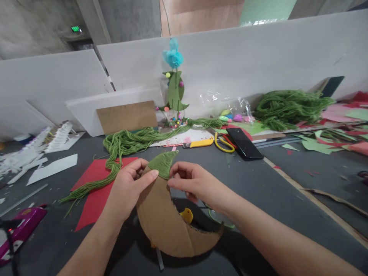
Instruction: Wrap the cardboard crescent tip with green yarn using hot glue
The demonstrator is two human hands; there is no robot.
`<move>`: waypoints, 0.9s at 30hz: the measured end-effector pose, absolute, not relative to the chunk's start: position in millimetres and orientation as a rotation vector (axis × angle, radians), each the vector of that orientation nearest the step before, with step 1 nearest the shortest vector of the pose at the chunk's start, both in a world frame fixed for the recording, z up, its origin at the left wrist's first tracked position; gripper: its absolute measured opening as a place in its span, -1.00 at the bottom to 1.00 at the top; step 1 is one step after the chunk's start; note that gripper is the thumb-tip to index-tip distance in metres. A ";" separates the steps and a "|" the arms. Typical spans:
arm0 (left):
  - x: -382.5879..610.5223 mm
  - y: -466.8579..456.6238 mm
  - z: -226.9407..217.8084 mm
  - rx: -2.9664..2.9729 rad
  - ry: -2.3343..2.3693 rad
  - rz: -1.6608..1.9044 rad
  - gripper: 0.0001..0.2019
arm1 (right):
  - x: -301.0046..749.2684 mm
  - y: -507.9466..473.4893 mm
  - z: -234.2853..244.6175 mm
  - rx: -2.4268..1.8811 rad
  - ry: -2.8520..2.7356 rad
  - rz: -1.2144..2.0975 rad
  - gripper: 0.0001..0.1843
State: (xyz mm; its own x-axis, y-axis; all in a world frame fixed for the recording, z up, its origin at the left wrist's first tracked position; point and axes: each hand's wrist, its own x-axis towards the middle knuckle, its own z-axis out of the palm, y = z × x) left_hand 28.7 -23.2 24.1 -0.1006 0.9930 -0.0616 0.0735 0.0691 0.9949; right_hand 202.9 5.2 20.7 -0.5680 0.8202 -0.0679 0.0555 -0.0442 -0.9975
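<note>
I hold a crescent-shaped piece of brown cardboard upright in front of me. Its upper tip is wrapped in green yarn. My left hand grips the crescent's left edge, thumb pressed on the front just below the wrapping. My right hand pinches at the right edge of the wrapped tip, fingers closed together. A long bundle of green yarn trails over the dark table from the back towards my left hand.
Red paper lies left of the crescent. Behind are a yellow utility knife, a black phone, a green felt decoration, a heap of green yarn and coloured scraps. A purple glue gun sits at front left.
</note>
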 end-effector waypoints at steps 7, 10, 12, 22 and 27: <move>26.8 -21.4 19.5 1.071 1.170 1.219 -0.82 | 206.8 6.6 21.7 -0.918 -1.562 1.639 -0.89; 25.2 -19.4 17.0 1.000 1.038 1.206 -0.85 | 206.3 4.6 21.9 -0.860 -1.504 1.700 -0.87; 27.3 -18.6 15.5 0.953 0.966 1.168 -0.84 | 204.6 2.1 22.5 -0.827 -1.494 1.696 -0.86; 52.7 -24.3 4.3 1.065 1.244 1.254 -0.71 | 194.8 -3.8 22.0 -0.926 -1.465 1.401 -0.91; 52.4 -21.8 -4.6 1.032 0.930 1.220 -0.63 | 191.6 -9.0 22.0 -0.919 -1.510 1.301 -0.91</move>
State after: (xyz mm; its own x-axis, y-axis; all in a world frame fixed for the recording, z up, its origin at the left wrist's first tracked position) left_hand 52.4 -21.8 -4.6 0.1227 0.9923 -0.0147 -0.2763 0.0484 0.9598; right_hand 191.6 -9.0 22.0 -0.3067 0.9374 0.1649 -0.0246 0.1654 -0.9859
